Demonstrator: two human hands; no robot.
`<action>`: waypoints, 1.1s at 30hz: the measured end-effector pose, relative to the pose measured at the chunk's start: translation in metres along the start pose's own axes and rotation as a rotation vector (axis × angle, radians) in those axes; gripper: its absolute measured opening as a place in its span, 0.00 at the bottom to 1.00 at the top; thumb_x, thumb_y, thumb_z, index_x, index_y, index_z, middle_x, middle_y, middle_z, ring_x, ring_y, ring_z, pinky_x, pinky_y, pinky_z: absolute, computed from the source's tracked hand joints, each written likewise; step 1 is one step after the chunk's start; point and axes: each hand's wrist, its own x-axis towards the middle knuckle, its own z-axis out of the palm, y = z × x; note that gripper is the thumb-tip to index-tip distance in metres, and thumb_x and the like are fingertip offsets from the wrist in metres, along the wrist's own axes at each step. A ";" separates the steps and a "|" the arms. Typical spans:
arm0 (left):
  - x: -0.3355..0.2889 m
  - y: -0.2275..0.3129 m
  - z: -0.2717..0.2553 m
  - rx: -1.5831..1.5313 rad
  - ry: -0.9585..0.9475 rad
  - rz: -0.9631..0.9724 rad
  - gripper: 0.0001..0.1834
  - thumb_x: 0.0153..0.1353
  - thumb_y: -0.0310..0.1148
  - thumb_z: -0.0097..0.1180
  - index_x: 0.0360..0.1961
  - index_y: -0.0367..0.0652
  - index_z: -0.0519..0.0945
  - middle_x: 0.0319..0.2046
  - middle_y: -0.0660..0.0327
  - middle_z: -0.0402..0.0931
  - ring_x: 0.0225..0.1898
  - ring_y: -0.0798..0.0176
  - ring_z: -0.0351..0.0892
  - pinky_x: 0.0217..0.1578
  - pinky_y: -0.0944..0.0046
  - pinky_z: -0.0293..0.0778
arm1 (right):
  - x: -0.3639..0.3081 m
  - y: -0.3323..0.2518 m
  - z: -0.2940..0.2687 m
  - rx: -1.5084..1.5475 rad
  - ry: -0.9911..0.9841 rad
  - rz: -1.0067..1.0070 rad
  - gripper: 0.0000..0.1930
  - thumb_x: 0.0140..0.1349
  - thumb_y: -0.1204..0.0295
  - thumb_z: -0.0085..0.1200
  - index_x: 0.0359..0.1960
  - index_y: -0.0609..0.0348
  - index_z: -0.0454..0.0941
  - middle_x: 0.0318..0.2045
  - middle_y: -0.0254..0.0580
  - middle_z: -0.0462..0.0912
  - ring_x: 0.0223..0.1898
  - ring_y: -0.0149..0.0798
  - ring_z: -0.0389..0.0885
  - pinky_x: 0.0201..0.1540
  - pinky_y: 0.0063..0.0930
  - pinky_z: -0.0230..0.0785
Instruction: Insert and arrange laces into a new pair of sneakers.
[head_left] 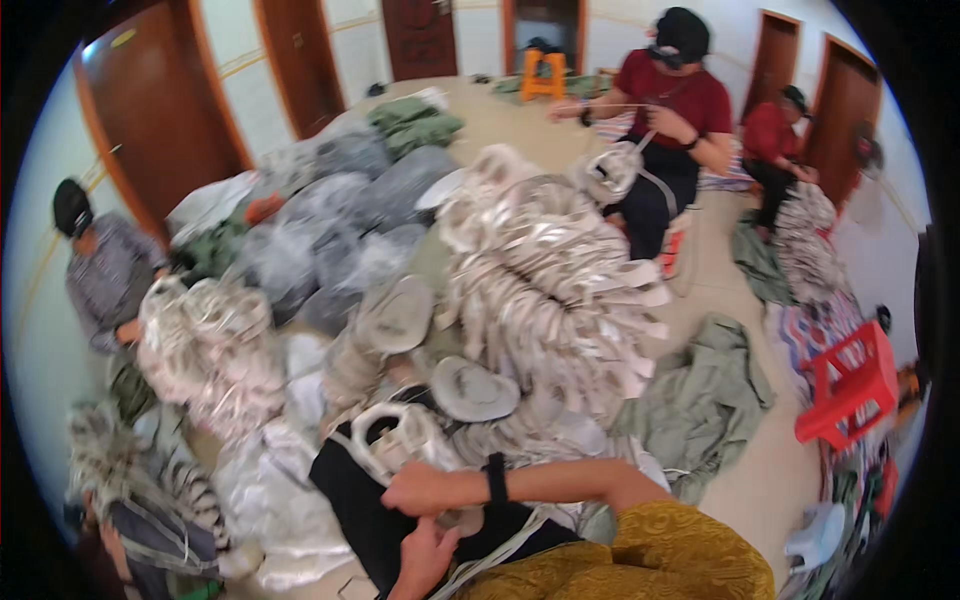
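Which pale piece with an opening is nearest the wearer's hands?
The pale piece on the black cloth, right beside the right hand; the others are all farther off.

1. The right hand (430,488): its fingertips are tucked out of sight, so its grip cannot be told.
2. The left hand (428,552), just below it: its forearm is cut off by the lower edge.
3. Small pale thing (466,519), beside the left hand: too blurred to identify.
4. Whitish strapped piece (395,435), just beyond the right hand: its near part is hidden.
5. Striped bundle (195,495), well left of both hands: blurred.
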 end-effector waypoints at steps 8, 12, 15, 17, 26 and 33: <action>-0.022 -0.005 -0.021 -0.793 0.139 -0.163 0.13 0.60 0.32 0.47 0.44 0.36 0.71 0.29 0.59 0.75 0.26 0.65 0.77 0.26 0.69 0.73 | -0.015 -0.006 -0.014 0.328 0.177 0.142 0.13 0.38 0.75 0.52 0.30 0.50 0.80 0.25 0.44 0.80 0.30 0.48 0.79 0.30 0.41 0.69; -0.011 -0.030 -0.027 -1.021 0.146 -0.297 0.13 0.61 0.35 0.46 0.42 0.36 0.72 0.26 0.59 0.74 0.25 0.63 0.77 0.24 0.67 0.75 | -0.024 -0.011 -0.029 0.544 0.145 0.115 0.15 0.35 0.78 0.54 0.31 0.52 0.80 0.29 0.42 0.81 0.31 0.41 0.80 0.30 0.34 0.70; 0.001 -0.034 -0.030 -1.161 -0.015 -0.385 0.18 0.64 0.42 0.41 0.36 0.36 0.73 0.21 0.61 0.73 0.21 0.65 0.74 0.21 0.68 0.72 | -0.044 -0.026 -0.046 0.887 0.007 -0.027 0.19 0.34 0.80 0.55 0.34 0.55 0.79 0.23 0.39 0.81 0.24 0.35 0.79 0.25 0.28 0.68; 0.010 -0.023 -0.030 -1.153 -0.093 -0.348 0.17 0.64 0.42 0.42 0.35 0.36 0.73 0.21 0.61 0.73 0.21 0.65 0.73 0.20 0.68 0.71 | -0.052 -0.023 -0.031 0.923 -0.002 -0.076 0.17 0.35 0.80 0.55 0.33 0.56 0.78 0.22 0.37 0.80 0.23 0.32 0.78 0.25 0.25 0.67; 0.033 -0.042 -0.012 -1.129 -0.025 -0.307 0.11 0.62 0.35 0.43 0.32 0.38 0.74 0.20 0.62 0.71 0.19 0.67 0.71 0.19 0.70 0.67 | -0.055 -0.011 -0.023 0.822 -0.096 -0.085 0.14 0.36 0.78 0.55 0.30 0.56 0.79 0.22 0.35 0.80 0.24 0.33 0.78 0.25 0.25 0.66; -0.015 0.024 -0.023 -0.908 -0.028 -0.210 0.08 0.59 0.32 0.45 0.26 0.39 0.68 0.11 0.65 0.61 0.11 0.70 0.60 0.17 0.69 0.63 | -0.041 0.000 -0.028 0.629 0.243 0.146 0.15 0.38 0.67 0.58 0.32 0.55 0.79 0.21 0.42 0.79 0.24 0.43 0.79 0.26 0.34 0.68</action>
